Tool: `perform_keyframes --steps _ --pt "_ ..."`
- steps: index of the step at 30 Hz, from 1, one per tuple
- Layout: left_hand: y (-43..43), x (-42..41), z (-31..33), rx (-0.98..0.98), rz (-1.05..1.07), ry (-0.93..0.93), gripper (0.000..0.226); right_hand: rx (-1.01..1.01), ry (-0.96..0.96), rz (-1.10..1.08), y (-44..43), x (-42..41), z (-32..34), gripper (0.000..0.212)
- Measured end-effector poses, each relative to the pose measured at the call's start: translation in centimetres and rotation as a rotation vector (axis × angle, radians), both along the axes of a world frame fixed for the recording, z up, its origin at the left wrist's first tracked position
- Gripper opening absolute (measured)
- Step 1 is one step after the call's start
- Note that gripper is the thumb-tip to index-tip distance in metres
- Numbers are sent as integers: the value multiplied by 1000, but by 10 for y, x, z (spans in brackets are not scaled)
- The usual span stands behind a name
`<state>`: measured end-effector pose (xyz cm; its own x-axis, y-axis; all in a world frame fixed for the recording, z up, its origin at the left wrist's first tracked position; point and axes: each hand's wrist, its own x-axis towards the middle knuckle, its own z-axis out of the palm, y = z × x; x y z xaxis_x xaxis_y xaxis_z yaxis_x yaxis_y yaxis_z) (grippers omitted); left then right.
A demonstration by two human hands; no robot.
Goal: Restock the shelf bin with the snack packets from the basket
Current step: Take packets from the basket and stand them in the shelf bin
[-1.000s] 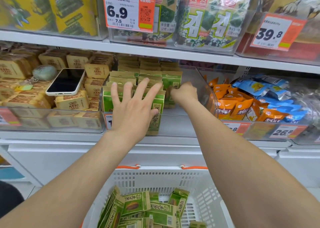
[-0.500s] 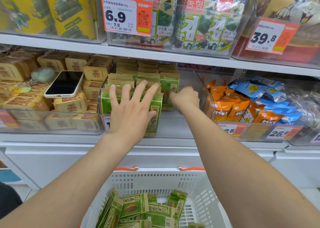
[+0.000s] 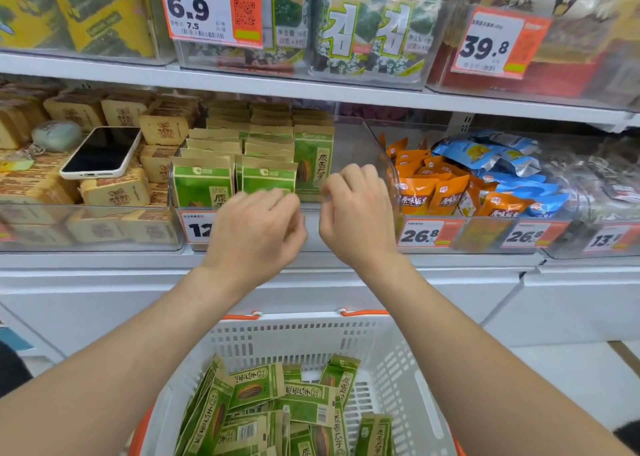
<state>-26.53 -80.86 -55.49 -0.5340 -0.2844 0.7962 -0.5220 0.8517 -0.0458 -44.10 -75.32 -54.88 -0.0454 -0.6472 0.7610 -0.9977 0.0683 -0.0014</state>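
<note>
Both hands hover in front of the clear shelf bin (image 3: 375,143), close together but not touching: the left hand (image 3: 256,233) before its price label, the right hand (image 3: 356,216) before its bare right part, each with fingers loosely curled and holding nothing. Green sunflower-seed packets (image 3: 204,185) stand upright in rows in the bin's left and middle. Below, a white slotted basket (image 3: 391,362) with orange handles holds jumbled packets (image 3: 304,400) of the same kind. A white-cased phone (image 3: 100,152) lies face up on brown biscuit packs (image 3: 114,188) in the bin to the left; orange packets (image 3: 446,195) and blue packets (image 3: 485,150) fill the bin to the right
</note>
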Motion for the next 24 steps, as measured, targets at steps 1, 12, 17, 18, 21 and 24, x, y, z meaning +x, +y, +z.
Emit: perform_keyframes --steps 1,12,17,18,21,24 --pt "2 1 -6 63 -17 -54 24 -31 49 69 9 -1 -8 12" --pt "20 14 -73 599 25 -1211 29 866 120 180 57 13 -137 11" --pt "30 23 -100 665 47 -1406 34 1308 167 155 64 47 -192 21" --pt "32 25 -105 680 35 -1416 32 1366 175 162 67 55 -202 23" --pt "38 32 -117 694 18 -1452 22 1491 176 193 76 83 -222 27" --pt "40 38 -129 675 15 -1476 24 1596 -134 241 80 106 -248 52"
